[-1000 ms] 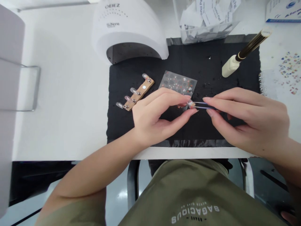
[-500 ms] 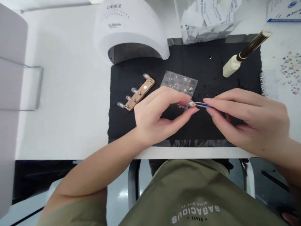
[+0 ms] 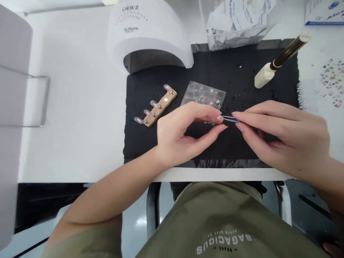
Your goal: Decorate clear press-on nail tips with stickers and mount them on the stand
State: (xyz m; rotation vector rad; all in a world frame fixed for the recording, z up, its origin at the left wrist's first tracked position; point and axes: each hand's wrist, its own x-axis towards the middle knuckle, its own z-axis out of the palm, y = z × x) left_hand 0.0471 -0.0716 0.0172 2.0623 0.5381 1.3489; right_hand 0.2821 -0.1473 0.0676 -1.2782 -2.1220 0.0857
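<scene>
My left hand point(image 3: 181, 134) pinches a small pale false nail tip point(image 3: 220, 117) between thumb and fingertips. My right hand point(image 3: 285, 138) is shut on slim blue-purple tweezers point(image 3: 231, 119), whose tips meet the nail tip. Whatever the tweezers grip there is too small to make out. Just beyond my left fingers lies a clear sheet of nail decals point(image 3: 202, 94), partly hidden by them. Left of that hand, a wooden stick point(image 3: 161, 107) carries several clear nail tips on pins.
All this lies on a black mat point(image 3: 215, 68) on a white table point(image 3: 80, 118). A SUNone UV nail lamp point(image 3: 147, 36) stands behind it, with a bin of alcohol pad wrappers point(image 3: 233, 21) and a cream-capped brush point(image 3: 282, 59). Coloured decals point(image 3: 331, 82) are scattered at right.
My left hand has shifted slightly right, closer to the tweezers. The two hands now hold the nail tip and tweezers tips together a little further right.
</scene>
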